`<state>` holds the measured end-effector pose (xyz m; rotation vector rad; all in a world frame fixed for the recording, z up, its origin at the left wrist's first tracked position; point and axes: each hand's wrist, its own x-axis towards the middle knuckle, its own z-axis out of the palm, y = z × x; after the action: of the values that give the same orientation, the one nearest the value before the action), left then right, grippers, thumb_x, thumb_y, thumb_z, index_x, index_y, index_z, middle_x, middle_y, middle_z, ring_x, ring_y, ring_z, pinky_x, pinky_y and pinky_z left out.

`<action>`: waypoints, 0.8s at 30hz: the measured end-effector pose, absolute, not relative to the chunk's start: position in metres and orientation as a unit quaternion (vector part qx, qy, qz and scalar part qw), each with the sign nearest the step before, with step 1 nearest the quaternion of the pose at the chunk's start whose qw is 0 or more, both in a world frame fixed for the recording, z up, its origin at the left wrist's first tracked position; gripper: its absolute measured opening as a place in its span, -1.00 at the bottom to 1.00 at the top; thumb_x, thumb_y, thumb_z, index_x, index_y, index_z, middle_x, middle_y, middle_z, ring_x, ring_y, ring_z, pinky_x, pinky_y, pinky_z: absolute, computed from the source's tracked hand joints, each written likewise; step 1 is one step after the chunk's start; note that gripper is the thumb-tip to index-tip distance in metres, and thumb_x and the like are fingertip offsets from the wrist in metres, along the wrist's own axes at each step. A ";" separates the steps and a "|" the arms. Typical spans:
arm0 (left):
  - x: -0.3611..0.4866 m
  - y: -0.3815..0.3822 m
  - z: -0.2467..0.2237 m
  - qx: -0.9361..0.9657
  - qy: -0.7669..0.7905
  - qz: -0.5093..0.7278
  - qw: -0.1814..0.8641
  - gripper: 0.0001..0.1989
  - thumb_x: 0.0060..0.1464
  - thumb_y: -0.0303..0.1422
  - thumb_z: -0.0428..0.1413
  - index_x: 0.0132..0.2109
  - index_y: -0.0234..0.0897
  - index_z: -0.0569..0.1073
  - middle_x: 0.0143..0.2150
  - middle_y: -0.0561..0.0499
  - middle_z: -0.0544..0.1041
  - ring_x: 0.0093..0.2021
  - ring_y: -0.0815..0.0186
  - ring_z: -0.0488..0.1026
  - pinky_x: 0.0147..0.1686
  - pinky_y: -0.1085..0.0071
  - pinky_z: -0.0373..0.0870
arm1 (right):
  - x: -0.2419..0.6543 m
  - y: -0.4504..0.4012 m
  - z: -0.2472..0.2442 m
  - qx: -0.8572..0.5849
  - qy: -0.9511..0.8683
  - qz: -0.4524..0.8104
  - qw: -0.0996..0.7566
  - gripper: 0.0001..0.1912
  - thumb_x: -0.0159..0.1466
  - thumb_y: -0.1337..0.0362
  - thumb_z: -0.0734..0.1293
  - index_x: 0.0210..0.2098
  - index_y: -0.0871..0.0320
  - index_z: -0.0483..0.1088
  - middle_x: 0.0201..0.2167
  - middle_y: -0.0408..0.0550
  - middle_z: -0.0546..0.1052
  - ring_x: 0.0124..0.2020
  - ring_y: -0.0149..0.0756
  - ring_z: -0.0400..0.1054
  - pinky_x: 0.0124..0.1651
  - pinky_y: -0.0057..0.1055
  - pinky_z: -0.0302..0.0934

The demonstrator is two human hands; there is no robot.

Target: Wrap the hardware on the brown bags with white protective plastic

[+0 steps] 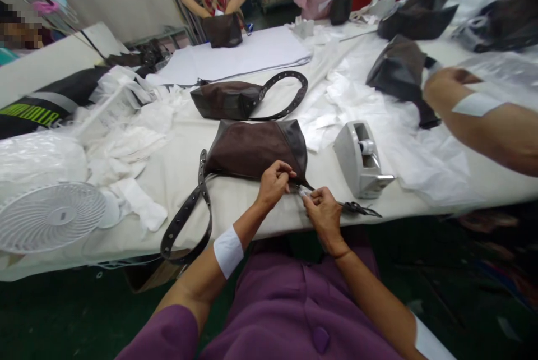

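Note:
A dark brown handbag (256,147) with black ends lies on the table in front of me, its near right corner at my hands. A black studded strap (180,225) loops from its left side over the table edge. My left hand (275,183) is closed in a pinch by that corner; its fingers hide what they grip. Just to the right, my right hand (324,211) pinches a small whitish, shiny piece (302,190) close to the bag's edge. A black tassel (359,210) lies on the table past my right hand.
A grey tape dispenser (362,161) stands to the right. A white fan (54,217) is at the left. Behind lies a second bag (227,100) with a looped strap. White wrapping (403,147) spreads at right, where another person's arm (483,119) reaches in. Co-workers handle bags across the table.

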<state>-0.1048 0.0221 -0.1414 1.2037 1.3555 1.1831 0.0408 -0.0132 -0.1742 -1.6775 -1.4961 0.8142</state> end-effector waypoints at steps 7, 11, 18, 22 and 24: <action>-0.103 -0.004 -0.164 0.316 0.570 0.555 0.517 -0.86 -0.13 -0.48 -0.01 -0.32 -0.28 0.29 -0.28 0.03 0.50 -0.71 0.57 0.26 -0.76 0.58 0.02 | 0.042 -0.015 -0.171 -0.615 -0.636 0.295 0.361 -0.77 0.15 0.20 0.28 -0.22 0.15 0.38 -0.67 -0.23 0.41 -0.57 -0.31 0.36 -0.36 -0.42 0.15; -0.102 -0.008 -0.166 0.293 0.569 0.553 0.534 -0.87 -0.13 -0.47 0.01 -0.33 -0.28 0.31 -0.38 0.07 0.47 -0.71 0.56 0.26 -0.76 0.58 0.00 | 0.043 -0.014 -0.174 -0.592 -0.671 0.280 0.348 -0.69 0.17 0.20 0.25 -0.13 0.18 0.42 -0.62 -0.16 0.45 -0.55 -0.30 0.36 -0.36 -0.40 0.16; -0.108 -0.010 -0.167 0.277 0.571 0.531 0.562 -0.82 -0.11 -0.49 0.00 -0.27 -0.32 0.37 -0.40 0.06 0.46 -0.72 0.56 0.24 -0.75 0.57 0.00 | 0.033 -0.010 -0.179 -0.622 -0.468 0.501 0.380 -0.70 0.04 0.12 0.34 -0.30 0.20 0.45 -0.69 -0.21 0.38 -0.75 -0.44 0.20 -0.63 -0.47 0.06; -0.111 -0.013 -0.169 0.254 0.548 0.511 0.612 -0.75 -0.09 -0.46 0.01 -0.19 -0.35 0.39 -0.19 -0.08 0.50 -0.71 0.58 0.25 -0.76 0.56 0.00 | 0.028 -0.006 -0.172 -0.545 -0.280 0.677 0.409 -0.68 -0.09 0.18 0.43 -0.38 0.20 0.36 -0.72 -0.27 0.33 -0.78 -0.56 0.07 -0.73 -0.59 -0.10; -0.112 -0.016 -0.170 0.235 0.532 0.495 0.646 -0.74 -0.08 -0.43 0.04 -0.17 -0.35 0.39 -0.17 -0.11 0.51 -0.71 0.57 0.25 -0.77 0.57 0.00 | 0.029 -0.005 -0.168 -0.520 -0.249 0.709 0.405 -0.69 -0.10 0.22 0.43 -0.39 0.19 0.34 -0.72 -0.28 0.32 -0.78 -0.58 0.06 -0.73 -0.61 -0.10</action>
<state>-0.1123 -0.0155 -0.1700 0.5345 1.2102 1.1264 0.0286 -0.0046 -0.1678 -1.3134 -0.6286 1.7896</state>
